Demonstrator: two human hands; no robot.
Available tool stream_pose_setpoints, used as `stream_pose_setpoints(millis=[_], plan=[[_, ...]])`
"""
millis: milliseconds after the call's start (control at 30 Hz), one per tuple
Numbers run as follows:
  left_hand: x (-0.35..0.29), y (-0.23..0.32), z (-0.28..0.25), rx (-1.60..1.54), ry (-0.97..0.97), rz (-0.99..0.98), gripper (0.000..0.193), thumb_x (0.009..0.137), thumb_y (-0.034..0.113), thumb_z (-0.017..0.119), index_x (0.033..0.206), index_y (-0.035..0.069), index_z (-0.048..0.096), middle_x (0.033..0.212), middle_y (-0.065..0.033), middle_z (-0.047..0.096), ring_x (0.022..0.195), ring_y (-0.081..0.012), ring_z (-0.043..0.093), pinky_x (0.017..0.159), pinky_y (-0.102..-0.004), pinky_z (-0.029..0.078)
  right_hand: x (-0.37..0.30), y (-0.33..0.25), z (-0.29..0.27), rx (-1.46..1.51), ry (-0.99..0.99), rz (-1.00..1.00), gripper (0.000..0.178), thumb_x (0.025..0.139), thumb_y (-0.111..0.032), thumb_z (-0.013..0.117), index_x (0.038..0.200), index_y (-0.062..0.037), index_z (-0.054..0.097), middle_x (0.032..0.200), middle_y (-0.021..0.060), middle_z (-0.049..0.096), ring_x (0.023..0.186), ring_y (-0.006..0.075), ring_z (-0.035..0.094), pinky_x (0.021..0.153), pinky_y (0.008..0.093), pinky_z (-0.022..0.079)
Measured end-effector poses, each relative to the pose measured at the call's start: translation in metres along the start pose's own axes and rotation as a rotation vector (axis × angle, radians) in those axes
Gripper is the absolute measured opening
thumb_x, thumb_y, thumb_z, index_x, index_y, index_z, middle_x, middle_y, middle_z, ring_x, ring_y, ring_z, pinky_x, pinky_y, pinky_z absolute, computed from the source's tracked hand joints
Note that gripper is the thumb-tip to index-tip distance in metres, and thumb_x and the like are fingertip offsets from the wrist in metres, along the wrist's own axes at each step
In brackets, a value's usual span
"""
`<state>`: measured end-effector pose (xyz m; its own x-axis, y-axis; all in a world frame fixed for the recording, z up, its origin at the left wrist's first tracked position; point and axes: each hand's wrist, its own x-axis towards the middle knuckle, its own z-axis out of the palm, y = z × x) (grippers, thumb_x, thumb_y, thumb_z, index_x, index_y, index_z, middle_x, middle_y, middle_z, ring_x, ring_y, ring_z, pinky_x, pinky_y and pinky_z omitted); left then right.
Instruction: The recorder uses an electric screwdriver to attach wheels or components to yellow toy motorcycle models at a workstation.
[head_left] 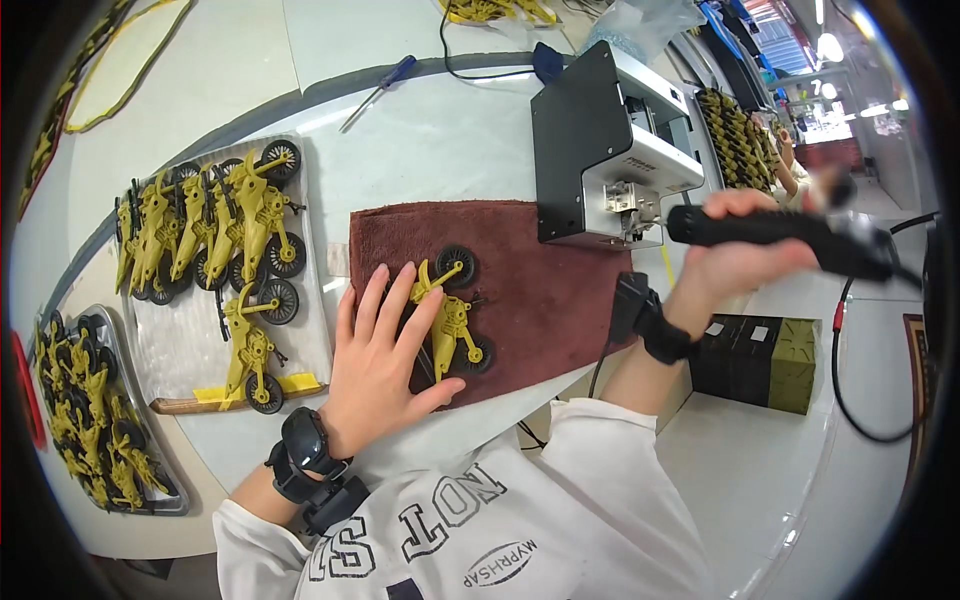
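One yellow, plastic-looking toy motorcycle (452,326) with round, spoked wheels (455,266) lies on fuzzy maroon cloth (560,320); the left hand (378,350) spreads straight fingers (392,303) over its edge. The right hand (748,262) clasps a ribbed black cylindrical tool (745,232). Dark lettering (480,488) crosses the white shirt (600,490).

My left grip (378,345) spreads, fingers parted, over the side of a yellow toy motorcycle with black wheels (453,325) on a maroon cloth (565,300), while my right grip (748,245) wraps a black cylindrical corded tool (697,226) near a boxy black-and-white machine (578,150) on the white bench (470,125).
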<state>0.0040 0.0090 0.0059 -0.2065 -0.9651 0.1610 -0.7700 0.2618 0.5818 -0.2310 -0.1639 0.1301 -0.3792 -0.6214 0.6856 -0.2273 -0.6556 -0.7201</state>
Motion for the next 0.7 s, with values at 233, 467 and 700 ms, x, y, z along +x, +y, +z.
stream_pose_setpoints(millis=[233, 467, 700], plan=[[0.001, -0.001, 0.001, -0.005, -0.023, 0.018, 0.083, 0.070, 0.046, 0.070, 0.137, 0.009, 0.040, 0.148, -0.0174, 0.027, 0.135, -0.0400, 0.023, 0.108, -0.0551, 0.016, -0.051, -0.012, -0.026, 0.116, -0.140, 0.224, 0.087, 0.075, -0.078, 0.044, 0.128, -0.0094, 0.038, 0.062, 0.0051, 0.049, 0.045, 0.0156, 0.045, 0.042, 0.0285, 0.039], [-0.007, -0.004, -0.003, -0.140, 0.162, 0.030, 0.075, 0.068, 0.046, 0.073, 0.131, 0.013, 0.048, 0.145, -0.0164, 0.031, 0.133, -0.0392, 0.025, 0.106, -0.0561, 0.018, -0.096, -0.069, -0.008, 0.719, -0.242, 0.255, 0.092, 0.080, -0.075, 0.041, 0.142, -0.0107, 0.021, 0.063, 0.0128, 0.050, 0.041, 0.0226, 0.046, 0.041, 0.0376, 0.041], [-0.014, -0.008, -0.001, -0.248, 0.391, 0.205, 0.042, 0.070, 0.036, 0.074, 0.106, 0.017, 0.065, 0.123, -0.0071, 0.054, 0.121, -0.0295, 0.043, 0.101, -0.0487, 0.026, -0.133, -0.080, 0.025, 0.985, -0.461, 0.408, 0.088, 0.083, -0.070, 0.041, 0.143, -0.0088, 0.020, 0.068, 0.0131, 0.051, 0.047, 0.0240, 0.050, 0.050, 0.0391, 0.045]])
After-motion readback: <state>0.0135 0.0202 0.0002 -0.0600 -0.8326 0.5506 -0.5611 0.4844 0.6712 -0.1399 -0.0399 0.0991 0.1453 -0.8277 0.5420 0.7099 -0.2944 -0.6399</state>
